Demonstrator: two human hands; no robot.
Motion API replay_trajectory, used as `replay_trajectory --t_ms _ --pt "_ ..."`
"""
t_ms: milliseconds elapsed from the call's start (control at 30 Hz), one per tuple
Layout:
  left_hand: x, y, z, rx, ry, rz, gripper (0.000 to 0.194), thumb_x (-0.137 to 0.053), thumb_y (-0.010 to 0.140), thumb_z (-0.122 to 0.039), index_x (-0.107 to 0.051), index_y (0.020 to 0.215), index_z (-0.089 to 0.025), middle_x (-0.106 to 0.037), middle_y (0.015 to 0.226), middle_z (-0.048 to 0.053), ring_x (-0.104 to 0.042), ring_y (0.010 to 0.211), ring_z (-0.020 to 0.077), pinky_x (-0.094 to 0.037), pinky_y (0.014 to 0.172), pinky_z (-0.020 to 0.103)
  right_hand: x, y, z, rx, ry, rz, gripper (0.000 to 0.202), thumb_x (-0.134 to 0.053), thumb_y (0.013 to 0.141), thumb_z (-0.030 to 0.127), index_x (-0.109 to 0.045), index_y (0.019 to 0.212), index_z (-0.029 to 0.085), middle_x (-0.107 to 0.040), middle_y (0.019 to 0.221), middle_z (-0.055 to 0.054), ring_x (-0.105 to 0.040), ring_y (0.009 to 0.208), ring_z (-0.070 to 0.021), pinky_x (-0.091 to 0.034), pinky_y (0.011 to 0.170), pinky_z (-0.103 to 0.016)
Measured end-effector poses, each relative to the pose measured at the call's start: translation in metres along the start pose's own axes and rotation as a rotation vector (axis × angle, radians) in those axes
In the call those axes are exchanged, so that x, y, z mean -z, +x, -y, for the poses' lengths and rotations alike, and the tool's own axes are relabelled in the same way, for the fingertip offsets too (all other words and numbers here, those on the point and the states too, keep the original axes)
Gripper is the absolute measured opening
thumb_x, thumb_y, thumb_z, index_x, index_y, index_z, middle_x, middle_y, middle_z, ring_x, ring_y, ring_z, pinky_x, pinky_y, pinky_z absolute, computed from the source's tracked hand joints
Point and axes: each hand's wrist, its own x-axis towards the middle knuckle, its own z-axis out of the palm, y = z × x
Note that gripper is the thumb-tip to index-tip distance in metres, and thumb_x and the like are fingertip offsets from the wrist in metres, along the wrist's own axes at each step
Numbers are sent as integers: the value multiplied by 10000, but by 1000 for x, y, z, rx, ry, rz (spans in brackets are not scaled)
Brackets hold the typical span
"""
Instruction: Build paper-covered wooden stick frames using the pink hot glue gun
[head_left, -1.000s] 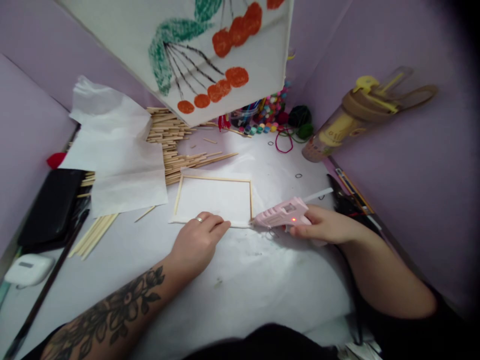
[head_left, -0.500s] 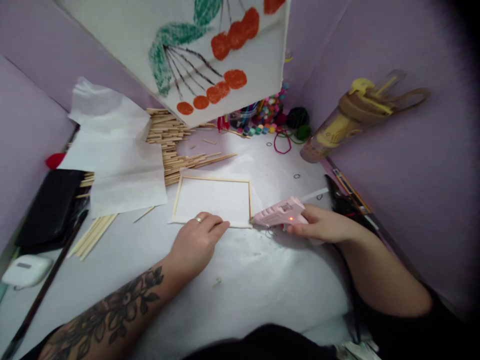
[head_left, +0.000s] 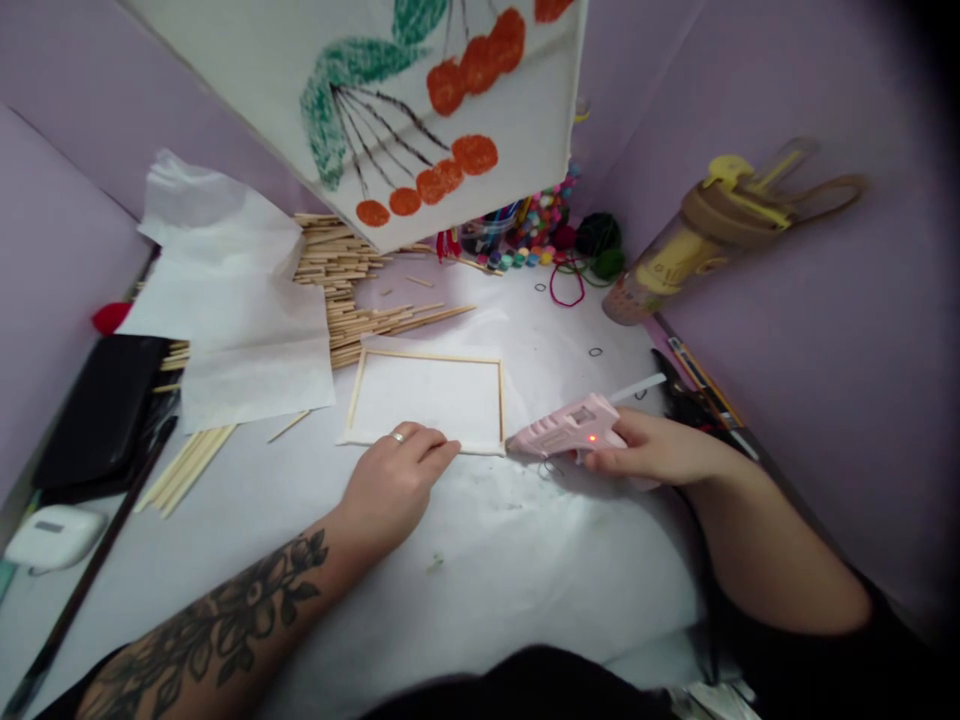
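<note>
A rectangular frame of thin wooden sticks (head_left: pixel 501 402) lies on white paper in the middle of the table. Its near edge is wrapped in white, and my left hand (head_left: pixel 397 480) presses on that edge with fingers bent together. My right hand (head_left: pixel 645 448) is closed around a pink glue gun (head_left: pixel 566 425) with a small red light lit and a white glue stick at its back. The gun's nozzle points left, right beside the frame's near right corner.
Many wooden sticks (head_left: pixel 337 260) and white sheets (head_left: pixel 247 330) lie behind at left. A cherry drawing (head_left: pixel 420 130) hangs overhead. A tumbler (head_left: pixel 675 250) stands at right; a black case (head_left: pixel 101 410) and white earbud case (head_left: pixel 56 538) lie at left.
My right hand and the glue gun have shifted slightly to the right, and the nozzle now sits just off the frame's corner. My left hand has stayed in place.
</note>
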Motion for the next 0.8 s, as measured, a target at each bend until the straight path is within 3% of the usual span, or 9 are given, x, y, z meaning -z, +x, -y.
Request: replay_trajectory --t_ms 333,567,800 --pt "0 0 0 -2 -7 1 346 -419 847 31 -659 1042 -124 -675 911 66 -549 846 213 -519 698 328 0 -1 -1 -31 -2 -13 433 -600 785 510 -716 1034 174 -722 913 -59 -651 816 -226 -538 695 -298" --pt "1 0 -1 -2 -2 0 348 -420 841 35 -663 1032 -125 -677 903 64 -553 838 212 -515 692 325 0 0 -1 -34 2 27 477 -570 799 515 -692 1087 155 -715 1019 -82 -648 899 -249 -533 776 -331" --pt "2 0 -1 3 9 10 378 -411 820 53 -665 1033 -130 -680 916 61 -553 843 211 -519 686 324 -1 2 0 -35 -7 6 479 -558 805 530 -692 1073 157 -718 982 -77 -650 875 -247 -537 756 -331"
